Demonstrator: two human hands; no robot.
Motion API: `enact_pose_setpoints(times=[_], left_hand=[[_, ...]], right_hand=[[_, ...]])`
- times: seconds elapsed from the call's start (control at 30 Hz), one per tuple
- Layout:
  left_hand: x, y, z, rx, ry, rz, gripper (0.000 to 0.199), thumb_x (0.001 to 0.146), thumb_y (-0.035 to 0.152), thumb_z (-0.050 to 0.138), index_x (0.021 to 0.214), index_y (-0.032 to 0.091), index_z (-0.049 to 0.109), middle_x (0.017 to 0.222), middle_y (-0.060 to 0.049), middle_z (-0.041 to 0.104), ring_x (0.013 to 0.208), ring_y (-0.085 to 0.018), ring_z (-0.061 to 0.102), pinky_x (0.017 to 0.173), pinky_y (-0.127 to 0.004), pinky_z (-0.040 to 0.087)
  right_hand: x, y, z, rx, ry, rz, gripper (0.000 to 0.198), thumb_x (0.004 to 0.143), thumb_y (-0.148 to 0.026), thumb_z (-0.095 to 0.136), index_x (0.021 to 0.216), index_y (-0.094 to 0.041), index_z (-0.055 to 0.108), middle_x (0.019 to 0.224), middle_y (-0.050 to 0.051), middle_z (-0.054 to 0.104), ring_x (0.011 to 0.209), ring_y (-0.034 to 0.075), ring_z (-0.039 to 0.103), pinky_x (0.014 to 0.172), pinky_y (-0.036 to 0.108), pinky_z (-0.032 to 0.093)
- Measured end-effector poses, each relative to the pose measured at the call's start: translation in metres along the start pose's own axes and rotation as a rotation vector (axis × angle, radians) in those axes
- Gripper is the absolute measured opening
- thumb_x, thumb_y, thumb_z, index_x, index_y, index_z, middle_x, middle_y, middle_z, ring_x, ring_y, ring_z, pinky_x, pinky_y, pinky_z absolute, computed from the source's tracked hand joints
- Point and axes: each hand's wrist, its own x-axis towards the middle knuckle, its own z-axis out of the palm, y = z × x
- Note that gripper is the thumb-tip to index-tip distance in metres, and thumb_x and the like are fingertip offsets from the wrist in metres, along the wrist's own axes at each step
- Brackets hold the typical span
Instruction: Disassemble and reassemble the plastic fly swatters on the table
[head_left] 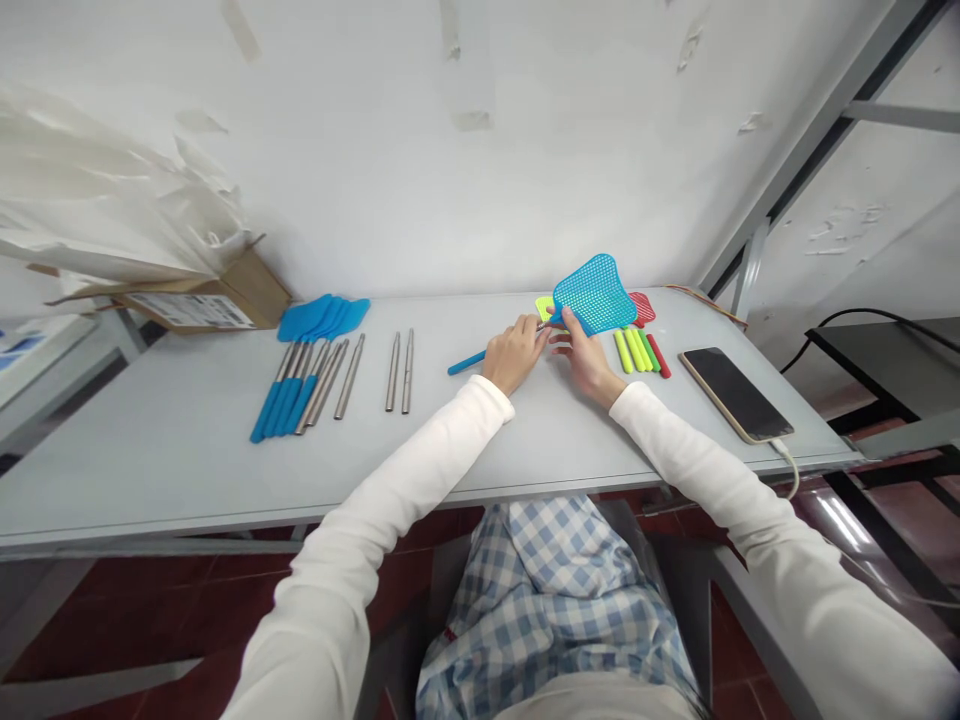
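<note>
only real container here is the cardboard box (255,283) at the back left corner of the grey surface (427,450), flap open, with white plastic (142,190) bunched up out of the top. can't see what's further down in it. the blue swatter (596,293) is right of middle by the back edge, mesh up to the right, handle pointing left. left hand (517,353) is curled closed around its metal shaft, right hand (586,358) has it pinched at the neck, other fingers loosely bent. way over to the left there's a bunch of other swatters (279,405), heads toward the back edge, with loose metal rods (349,377) next to them. yellow-green, green and red grips (637,350) lie in a row just right of the right hand, then a phone (739,393) on a white cable (785,455) near the right edge.
</note>
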Motion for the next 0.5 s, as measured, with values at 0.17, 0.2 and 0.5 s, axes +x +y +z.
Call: enact_pose_setpoints(times=[0.17,0.2,0.5], left_hand=[[0.003,-0.001,0.003,0.004,0.068,0.025,0.038,0.103,0.042,0.030,0.110,0.018,0.059,0.100,-0.012,0.069,0.090,-0.020,0.067,0.071,-0.026,0.043],[0.003,-0.002,0.003,0.010,0.062,0.040,0.039,0.103,0.041,0.029,0.110,0.019,0.059,0.101,-0.012,0.069,0.090,-0.020,0.067,0.070,-0.026,0.043],[0.003,0.006,-0.006,0.059,-0.102,0.086,0.039,0.103,0.037,0.026,0.122,0.022,0.057,0.100,-0.012,0.070,0.085,-0.023,0.069,0.068,-0.028,0.044]], right_hand=[[-0.003,-0.005,0.002,-0.151,0.012,-0.079,0.053,0.081,-0.070,0.053,0.111,-0.027,0.066,0.117,0.003,0.068,0.082,0.013,0.058,0.067,0.025,0.046],[-0.003,-0.005,0.003,-0.174,0.018,-0.088,0.054,0.082,-0.070,0.051,0.111,-0.027,0.065,0.117,0.004,0.068,0.082,0.014,0.058,0.067,0.026,0.047],[0.012,-0.008,-0.002,-0.150,0.294,-0.138,0.051,0.084,-0.071,0.049,0.096,-0.022,0.060,0.091,0.008,0.064,0.080,0.019,0.058,0.068,0.031,0.049]])
